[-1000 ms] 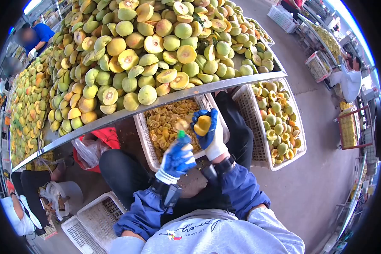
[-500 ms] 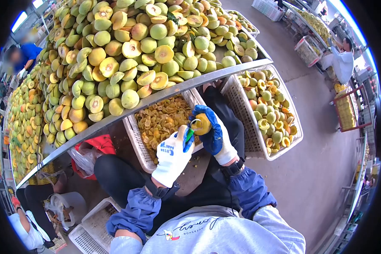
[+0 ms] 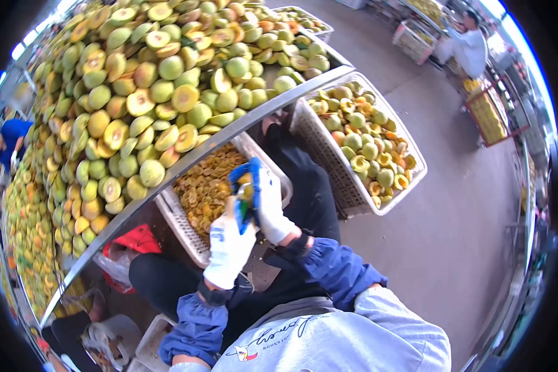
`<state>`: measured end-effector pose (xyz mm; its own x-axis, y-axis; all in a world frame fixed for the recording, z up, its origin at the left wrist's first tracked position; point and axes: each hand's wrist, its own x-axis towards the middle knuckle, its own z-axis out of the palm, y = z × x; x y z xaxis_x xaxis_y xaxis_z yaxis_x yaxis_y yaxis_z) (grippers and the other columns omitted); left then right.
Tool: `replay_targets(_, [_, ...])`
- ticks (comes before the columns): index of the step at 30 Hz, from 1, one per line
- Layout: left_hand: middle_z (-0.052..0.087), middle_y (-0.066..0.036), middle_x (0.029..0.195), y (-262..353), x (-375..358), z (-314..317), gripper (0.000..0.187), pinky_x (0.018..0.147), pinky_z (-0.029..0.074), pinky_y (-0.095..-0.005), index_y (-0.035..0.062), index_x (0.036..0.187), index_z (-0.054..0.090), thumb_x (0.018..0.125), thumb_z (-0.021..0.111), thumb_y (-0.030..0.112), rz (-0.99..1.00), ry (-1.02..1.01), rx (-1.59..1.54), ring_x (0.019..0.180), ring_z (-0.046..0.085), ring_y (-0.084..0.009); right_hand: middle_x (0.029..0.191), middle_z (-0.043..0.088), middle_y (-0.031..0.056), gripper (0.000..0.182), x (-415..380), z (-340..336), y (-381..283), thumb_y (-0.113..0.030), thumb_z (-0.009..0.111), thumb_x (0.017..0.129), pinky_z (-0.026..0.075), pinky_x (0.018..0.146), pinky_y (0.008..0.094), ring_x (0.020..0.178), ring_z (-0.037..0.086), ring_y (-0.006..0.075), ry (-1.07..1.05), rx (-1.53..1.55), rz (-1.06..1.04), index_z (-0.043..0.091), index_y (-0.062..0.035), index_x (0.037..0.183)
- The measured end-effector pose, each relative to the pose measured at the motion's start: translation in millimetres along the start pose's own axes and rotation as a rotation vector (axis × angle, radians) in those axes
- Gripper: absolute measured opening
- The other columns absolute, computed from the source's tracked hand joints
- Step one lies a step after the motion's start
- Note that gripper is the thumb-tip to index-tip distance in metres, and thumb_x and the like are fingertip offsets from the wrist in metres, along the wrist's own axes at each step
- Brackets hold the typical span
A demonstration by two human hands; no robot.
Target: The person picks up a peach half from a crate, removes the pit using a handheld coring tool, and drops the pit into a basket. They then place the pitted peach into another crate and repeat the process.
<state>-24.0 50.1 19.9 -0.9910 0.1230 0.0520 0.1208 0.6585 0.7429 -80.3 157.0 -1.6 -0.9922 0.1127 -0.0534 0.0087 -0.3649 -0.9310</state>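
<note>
My right hand (image 3: 268,201) clamps a peach half (image 3: 246,184) over the basket (image 3: 186,226) edge; my left hand (image 3: 228,243) grips a green tool (image 3: 244,211) against it. The table (image 3: 186,158) remains heaped.

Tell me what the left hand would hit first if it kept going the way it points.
The left hand points up toward the right hand, so it would likely first meet the fruit held there. Beyond that lies the crate of scraps, though depth is hard to judge.
</note>
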Motion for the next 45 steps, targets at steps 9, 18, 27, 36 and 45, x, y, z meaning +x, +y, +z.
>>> replay_targets(9, [0.058, 0.0, 0.083, -69, -16, 8, 0.038, 0.057, 0.045, -0.0249, 0.0057, 0.127, 0.051, 0.09, 0.06, 0.005, -0.491, 0.083, -1.007, 0.065, 0.054, -0.0092, 0.07, 0.063, 0.0075, 0.05, 9, 24, 58, -0.04, 0.043, 0.1, 0.046, 0.067, 0.0331, 0.067, 0.056, 0.0174, -0.191, -0.074, 0.217, 0.065, -0.001, 0.078])
replay_targets(18, [0.043, 0.006, 0.064, -144, -6, 16, 0.008, 0.043, 0.031, -0.0236, 0.0159, 0.101, 0.057, 0.097, 0.055, 0.023, -0.87, -0.145, -1.331, 0.048, 0.037, -0.0057, 0.084, 0.059, 0.0059, 0.045, 38, -57, 3, -0.048, 0.044, 0.098, 0.045, 0.057, 0.0304, 0.07, 0.055, 0.0138, -0.101, -0.22, 0.382, 0.058, -0.0055, 0.092])
replay_targets(27, [0.054, -0.002, 0.069, -154, -19, 30, 0.015, 0.041, 0.041, -0.0274, 0.0134, 0.103, 0.056, 0.096, 0.058, 0.026, -0.905, -0.115, -0.941, 0.051, 0.05, -0.0126, 0.113, 0.063, 0.0149, 0.03, 70, -425, -94, -0.03, 0.049, 0.095, 0.044, 0.093, 0.0435, 0.106, 0.058, 0.0339, 0.834, -1.503, -0.103, 0.065, -0.0084, 0.108])
replay_targets(36, [0.054, -0.001, 0.07, -153, -10, 36, 0.011, 0.043, 0.041, -0.0261, 0.0159, 0.101, 0.056, 0.096, 0.057, 0.025, -0.971, -0.154, -0.808, 0.051, 0.05, -0.0112, 0.143, 0.043, 0.0161, 0.058, 53, -523, -62, -0.05, 0.041, 0.096, 0.017, 0.115, 0.052, 0.134, 0.037, 0.0325, 0.589, -2.016, 0.228, 0.044, -0.01, 0.138])
replay_targets(45, [0.053, 0.002, 0.07, -126, 7, 34, 0.012, 0.046, 0.041, -0.0244, 0.0153, 0.098, 0.056, 0.097, 0.056, 0.027, -0.973, -0.142, -0.848, 0.052, 0.047, -0.009, 0.136, 0.05, 0.0138, 0.047, 77, -469, -75, -0.04, 0.048, 0.094, 0.031, 0.108, 0.0472, 0.129, 0.042, 0.035, 0.555, -1.61, -0.033, 0.053, -0.0076, 0.127])
